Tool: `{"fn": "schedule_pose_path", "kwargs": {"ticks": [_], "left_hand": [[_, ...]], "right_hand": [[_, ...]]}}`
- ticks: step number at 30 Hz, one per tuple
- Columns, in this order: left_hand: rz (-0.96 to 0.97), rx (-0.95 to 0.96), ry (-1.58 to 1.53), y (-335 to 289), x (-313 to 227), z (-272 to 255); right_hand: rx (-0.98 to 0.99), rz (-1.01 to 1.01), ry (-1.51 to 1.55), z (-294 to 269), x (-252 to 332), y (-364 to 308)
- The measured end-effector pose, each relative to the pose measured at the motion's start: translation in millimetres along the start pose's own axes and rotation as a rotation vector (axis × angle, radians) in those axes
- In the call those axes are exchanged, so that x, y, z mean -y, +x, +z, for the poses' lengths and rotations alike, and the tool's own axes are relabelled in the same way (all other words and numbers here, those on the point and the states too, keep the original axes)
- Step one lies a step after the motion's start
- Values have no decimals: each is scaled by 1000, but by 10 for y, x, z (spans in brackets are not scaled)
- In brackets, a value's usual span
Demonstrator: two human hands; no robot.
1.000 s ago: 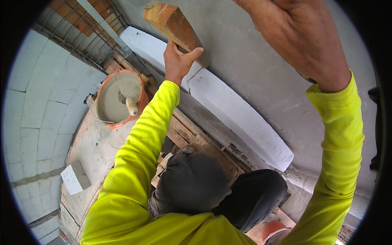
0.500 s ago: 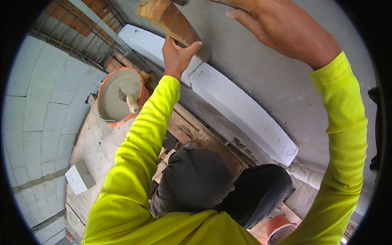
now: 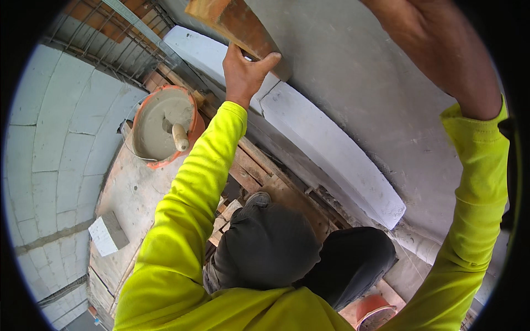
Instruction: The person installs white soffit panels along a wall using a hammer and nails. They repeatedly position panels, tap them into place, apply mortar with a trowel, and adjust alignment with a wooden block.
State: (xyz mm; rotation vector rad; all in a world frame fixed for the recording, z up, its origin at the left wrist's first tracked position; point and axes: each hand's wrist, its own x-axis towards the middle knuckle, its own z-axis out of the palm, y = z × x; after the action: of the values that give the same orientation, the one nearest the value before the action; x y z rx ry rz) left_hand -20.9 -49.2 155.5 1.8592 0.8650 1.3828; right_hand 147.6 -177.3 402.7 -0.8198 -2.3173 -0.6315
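Note:
My left hand [image 3: 245, 74] is closed round the lower end of a thick wooden block [image 3: 240, 27], thumb on its right side. The block stands tilted against the grey wall, over a row of white concrete blocks; its upper end runs out of the picture. Nearest to the hand is a long white block [image 3: 331, 149], with a cracked joint at its far end. My right hand [image 3: 406, 22] is raised at the top right, its fingers cut off by the upper edge, so whatever it holds is hidden.
An orange bucket [image 3: 194, 129] of wet mortar stands left of my left arm, a wooden-handled tool [image 3: 179, 138] sunk in it. A small pale block [image 3: 109, 234] lies on the boards. A red bucket [image 3: 374, 309] sits below my knee. Steel mesh [image 3: 91, 47] hangs far left.
My right hand has swung up and right, away from the wooden block, and its fingers have left the picture. My left hand keeps its hold. The view has shifted slightly.

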Motion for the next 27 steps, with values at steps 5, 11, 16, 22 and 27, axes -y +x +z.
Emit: {"fn": "schedule_pose_path", "kwargs": {"ticks": [5,11,16,22,27], "left_hand": [[-32,-21,5,-3,30,8],[-23,-22,33,14,1,12],[-10,-20,20,27,-2,20],[-16,-26,71,36,47,40],[-40,-1,19,67,14,37]], "right_hand": [[232,292,43,-39,142,-234],[338,293,-1,13,133,-45],[-169,502,117,153,482,162],[158,458,152,59,244,-73],[393,555,103,-22,239,-3]]}}
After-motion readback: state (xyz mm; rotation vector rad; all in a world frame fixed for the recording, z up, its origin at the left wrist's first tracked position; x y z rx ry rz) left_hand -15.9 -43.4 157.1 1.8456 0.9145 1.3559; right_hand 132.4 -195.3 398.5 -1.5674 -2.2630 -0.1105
